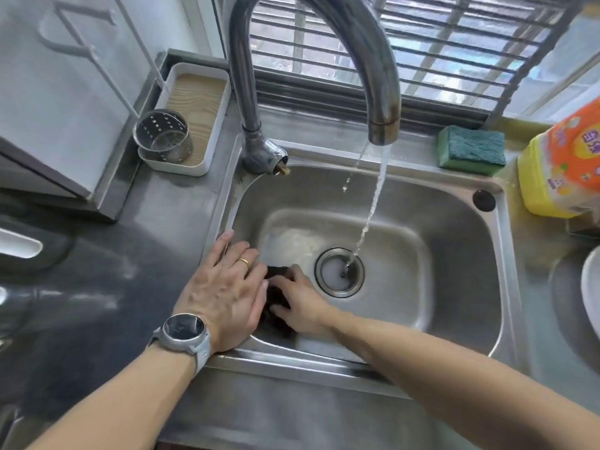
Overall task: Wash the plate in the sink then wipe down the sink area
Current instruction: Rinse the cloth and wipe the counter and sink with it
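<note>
Fingers of the right hand [303,303] clutch a dark cloth [276,297] at the sink's [454,222] seven o'clock; left hand [224,287] fingers spread flat on it. Plate [591,293] at three o'clock.

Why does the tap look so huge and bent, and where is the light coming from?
Head view: the wide-angle lens swells the near faucet and curves the sink rim; daylight enters through the barred window, leaving soft glare on the steel; the left counter looks smeared and blurry; the edges are softer than the centre.
</note>
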A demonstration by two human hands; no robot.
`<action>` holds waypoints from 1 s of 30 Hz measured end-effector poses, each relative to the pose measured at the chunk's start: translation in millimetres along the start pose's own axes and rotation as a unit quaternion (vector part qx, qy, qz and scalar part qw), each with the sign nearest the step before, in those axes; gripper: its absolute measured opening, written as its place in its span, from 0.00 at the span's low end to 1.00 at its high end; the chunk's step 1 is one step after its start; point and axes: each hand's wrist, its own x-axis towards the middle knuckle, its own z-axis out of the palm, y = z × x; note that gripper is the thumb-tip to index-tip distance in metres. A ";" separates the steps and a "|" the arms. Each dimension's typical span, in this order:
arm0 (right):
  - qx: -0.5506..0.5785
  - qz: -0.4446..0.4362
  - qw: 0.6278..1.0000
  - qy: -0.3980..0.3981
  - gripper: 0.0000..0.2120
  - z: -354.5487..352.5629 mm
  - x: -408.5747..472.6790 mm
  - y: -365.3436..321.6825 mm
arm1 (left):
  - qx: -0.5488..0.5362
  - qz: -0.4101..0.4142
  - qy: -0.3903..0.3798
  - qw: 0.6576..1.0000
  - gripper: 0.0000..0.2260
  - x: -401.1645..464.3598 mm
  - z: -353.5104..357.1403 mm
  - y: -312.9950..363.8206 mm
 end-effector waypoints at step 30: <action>-0.601 -0.312 0.736 0.020 0.11 -309.5 -94.6 139.9 | -0.002 0.018 0.063 0.998 0.21 4.1 10.1 0.0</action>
